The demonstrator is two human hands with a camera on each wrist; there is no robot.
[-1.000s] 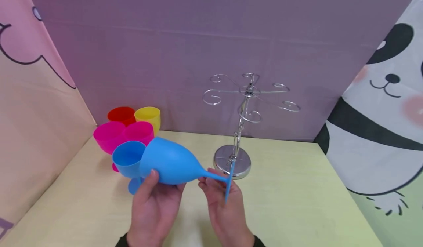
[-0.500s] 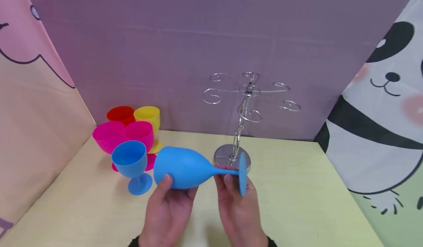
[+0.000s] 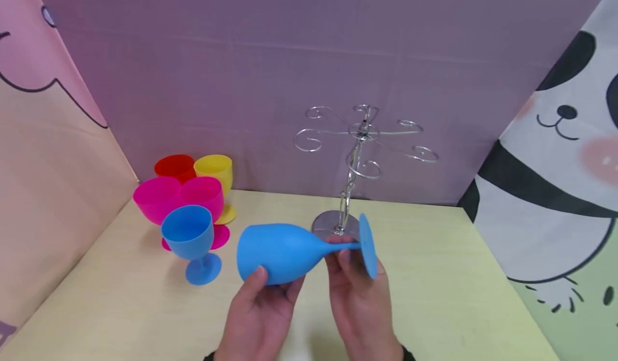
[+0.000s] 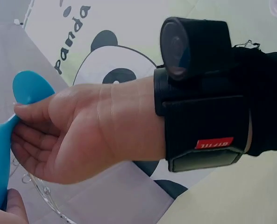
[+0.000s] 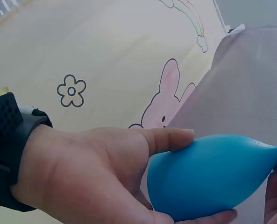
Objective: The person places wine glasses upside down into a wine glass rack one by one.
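Observation:
A blue plastic goblet (image 3: 280,248) lies sideways in the air over the table, bowl to the left and round foot to the right. My left hand (image 3: 264,312) grips the bowl, thumb on its near side and fingers underneath; the right wrist view also shows this left hand (image 5: 96,168) around the bowl. Close to the foot, the stem is pinched by my right hand (image 3: 361,302), seen from the side in the left wrist view. Behind the right hand stands a silver metal stand (image 3: 354,173) with curled arms, its round base partly hidden by that hand.
Left on the table (image 3: 458,286) stand another blue goblet (image 3: 187,235), two pink goblets (image 3: 156,200), a yellow goblet (image 3: 214,170) and a red goblet (image 3: 175,165), close together. A purple cloth backdrop (image 3: 270,82) rises behind; printed cloths flank both sides.
Both hands have carried the goblet right and slightly toward me, away from the standing blue goblet. The right hand's fingers have closed into a pinch on the stem; the goblet has become nearly level.

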